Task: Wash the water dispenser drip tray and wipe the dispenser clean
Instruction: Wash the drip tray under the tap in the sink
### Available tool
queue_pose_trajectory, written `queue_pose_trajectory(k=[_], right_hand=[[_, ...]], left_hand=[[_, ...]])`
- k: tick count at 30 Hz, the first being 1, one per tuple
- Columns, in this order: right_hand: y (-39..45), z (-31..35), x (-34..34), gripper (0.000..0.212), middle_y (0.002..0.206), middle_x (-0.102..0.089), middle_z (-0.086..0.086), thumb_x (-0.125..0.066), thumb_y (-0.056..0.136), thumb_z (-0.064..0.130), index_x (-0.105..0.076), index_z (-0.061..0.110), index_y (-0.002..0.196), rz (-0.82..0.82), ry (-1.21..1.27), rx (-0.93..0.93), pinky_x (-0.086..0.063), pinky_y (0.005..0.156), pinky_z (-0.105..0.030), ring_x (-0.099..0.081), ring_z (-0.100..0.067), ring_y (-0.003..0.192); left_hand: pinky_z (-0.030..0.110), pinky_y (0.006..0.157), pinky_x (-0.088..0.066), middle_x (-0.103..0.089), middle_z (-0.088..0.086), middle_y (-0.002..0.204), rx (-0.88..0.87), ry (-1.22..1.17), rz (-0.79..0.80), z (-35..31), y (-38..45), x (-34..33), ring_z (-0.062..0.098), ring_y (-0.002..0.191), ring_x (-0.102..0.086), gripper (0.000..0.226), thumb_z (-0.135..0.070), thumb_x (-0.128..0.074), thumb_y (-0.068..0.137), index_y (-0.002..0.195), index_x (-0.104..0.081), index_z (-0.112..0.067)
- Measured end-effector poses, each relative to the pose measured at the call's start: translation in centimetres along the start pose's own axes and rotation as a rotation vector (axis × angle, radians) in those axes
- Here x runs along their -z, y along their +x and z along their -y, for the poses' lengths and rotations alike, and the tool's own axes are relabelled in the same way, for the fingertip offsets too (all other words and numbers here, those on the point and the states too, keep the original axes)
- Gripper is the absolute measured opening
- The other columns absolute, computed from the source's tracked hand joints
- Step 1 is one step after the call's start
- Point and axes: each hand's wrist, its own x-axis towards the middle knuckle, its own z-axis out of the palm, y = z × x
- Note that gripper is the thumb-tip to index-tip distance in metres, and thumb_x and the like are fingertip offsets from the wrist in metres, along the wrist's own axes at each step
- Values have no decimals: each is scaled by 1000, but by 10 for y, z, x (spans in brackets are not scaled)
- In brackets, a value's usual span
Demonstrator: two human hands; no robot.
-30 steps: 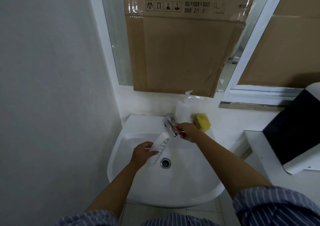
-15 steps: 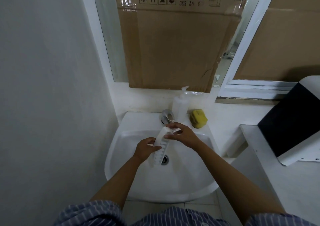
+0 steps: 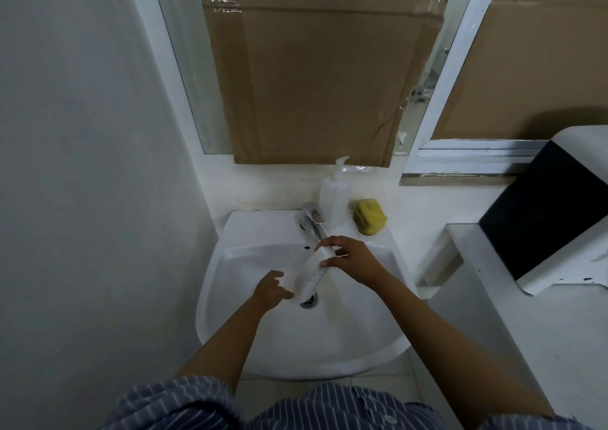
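Head view, drip tray (image 3: 309, 275) over sink (image 3: 345, 337), gripped by left hand (image 3: 271, 289), right hand (image 3: 353, 260)

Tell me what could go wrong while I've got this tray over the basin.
1. The drip tray hangs over the sink, held at its ends by left hand and right hand; if wet, it might slip and drop.
2. The tap sits just behind the right hand; lifting the tray could knock it.
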Motion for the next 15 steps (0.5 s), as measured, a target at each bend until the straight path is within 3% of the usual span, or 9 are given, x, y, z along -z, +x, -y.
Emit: queue_pose_trajectory(k=[3, 6, 8, 15], right_hand=[[-3, -5, -4, 40, 118, -63, 6, -80, 77, 17, -69, 21, 115, 7, -22, -35, -48, 69, -8, -61, -16, 97], [-5, -8, -9, 38, 117, -63, 4, -79, 78, 18, -68, 22, 115, -37, -15, -32, -49, 68, -6, -64, -18, 97], [-6, -7, -10, 38, 119, -63, 4, -79, 78, 17, -68, 22, 114, -38, -21, -21, -49, 70, -7, -65, -18, 97], [-7, -9, -9, 37, 120, -63, 4, -77, 80, 15, -68, 18, 116, -40, -85, -21, -45, 72, -2, -61, -12, 99]], left_hand=[[33, 87, -47, -53, 19, 128, 28, 25, 8, 6, 1, 5, 29, 113, -54, 48, 3, -71, 79, 125, -56, -4], [26, 65, -45, -55, 14, 112, 48, 22, 20, 7, 1, 5, 21, 86, -56, 32, -1, -66, 84, 115, -60, -7], [24, 60, -43, -55, 12, 106, 57, 20, 7, 7, 1, 4, 13, 72, -53, 22, -3, -63, 87, 107, -59, -11], [26, 60, -45, -57, 13, 100, 76, -25, -2, 9, 2, -2, 20, 80, -52, 17, -3, -61, 88, 101, -60, -12]])
